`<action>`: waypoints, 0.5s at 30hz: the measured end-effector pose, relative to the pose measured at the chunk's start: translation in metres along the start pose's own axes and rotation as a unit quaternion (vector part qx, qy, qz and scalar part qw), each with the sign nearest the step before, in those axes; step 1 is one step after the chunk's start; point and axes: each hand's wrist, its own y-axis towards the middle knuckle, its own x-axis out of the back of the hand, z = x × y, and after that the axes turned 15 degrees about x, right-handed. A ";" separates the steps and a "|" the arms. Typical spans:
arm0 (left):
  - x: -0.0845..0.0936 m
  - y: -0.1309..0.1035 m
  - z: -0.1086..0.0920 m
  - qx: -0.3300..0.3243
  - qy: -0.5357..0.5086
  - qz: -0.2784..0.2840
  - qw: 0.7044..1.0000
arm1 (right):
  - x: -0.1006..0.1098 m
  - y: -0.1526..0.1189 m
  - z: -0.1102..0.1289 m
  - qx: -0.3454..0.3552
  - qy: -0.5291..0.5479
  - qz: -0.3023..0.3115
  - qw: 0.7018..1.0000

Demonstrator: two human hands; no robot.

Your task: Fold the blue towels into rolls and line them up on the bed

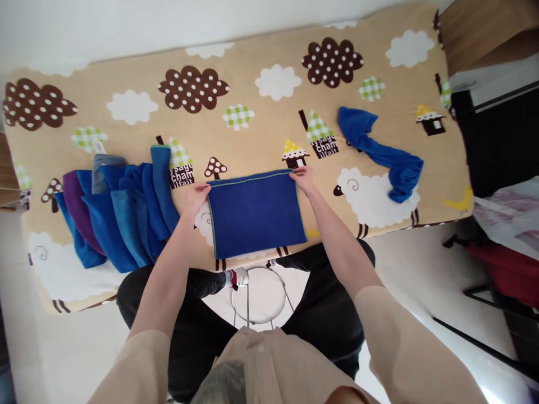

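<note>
A dark blue towel [256, 216] with green stitched edging lies flat in front of me, with its far edge doubled over in a narrow strip. My left hand [197, 196] pinches the towel's far left corner. At the far right corner, my right hand [303, 179] grips the same edge between thumb and fingers. To the left sits a row of rolled towels [126, 219] in blue, purple and grey-blue, leaning against one another. A crumpled, twisted blue towel [381, 151] lies on the right.
Everything rests on a bed-like surface with a beige patterned cover [248, 146]. Below its near edge stands a round metal-framed stool [259, 294] between my legs. A wooden cabinet [488, 33] is at the far right, above a plastic bag [514, 216] and a red item [505, 272].
</note>
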 end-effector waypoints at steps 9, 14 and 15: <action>0.000 0.026 -0.006 -0.063 0.048 -0.071 0.994 | 0.004 0.015 -0.009 0.034 -0.089 -0.003 0.995; -0.003 0.031 -0.010 -0.090 0.110 -0.083 0.986 | 0.001 0.021 -0.009 0.057 -0.109 0.004 0.992; -0.004 0.031 -0.011 -0.097 0.131 -0.078 0.984 | 0.000 0.022 -0.008 0.065 -0.113 0.010 0.991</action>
